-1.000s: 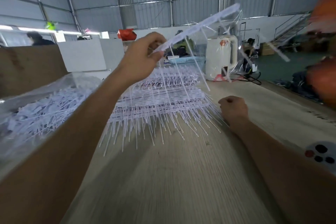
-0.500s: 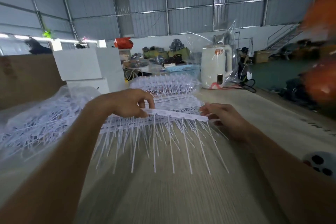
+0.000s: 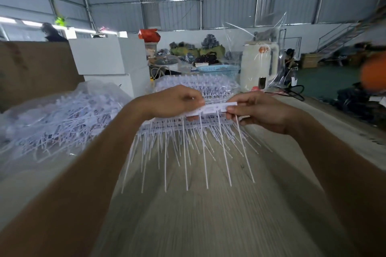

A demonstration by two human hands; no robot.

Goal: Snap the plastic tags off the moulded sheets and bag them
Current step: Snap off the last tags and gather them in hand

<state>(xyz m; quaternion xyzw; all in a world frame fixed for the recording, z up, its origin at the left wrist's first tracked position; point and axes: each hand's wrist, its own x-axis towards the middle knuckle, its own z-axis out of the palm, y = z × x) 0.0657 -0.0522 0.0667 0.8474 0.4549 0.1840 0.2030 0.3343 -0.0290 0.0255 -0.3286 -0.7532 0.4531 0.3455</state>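
Both my hands hold one white moulded strip of tags (image 3: pixel 213 109) above the wooden table. My left hand (image 3: pixel 173 102) pinches its left end and my right hand (image 3: pixel 257 110) pinches its right end. Thin white stems hang down from the strip toward the table. Below and behind it lies a stack of more moulded sheets (image 3: pixel 194 87), their stems fanning toward me. A clear plastic bag (image 3: pixel 58 119) full of loose white tags sits at the left.
The wooden table (image 3: pixel 208 215) stretches toward me. Brown cardboard (image 3: pixel 35 69) and white boxes (image 3: pixel 108 58) stand behind the bag. A white kettle (image 3: pixel 259 67) in clear wrap and a blue basket (image 3: pixel 217 68) stand at the back. A black cable (image 3: pixel 292 92) lies at right.
My left hand brought the strip down from head height to just over the stack. My right hand rose from the table and took the strip's other end; both hands have drawn closer together.
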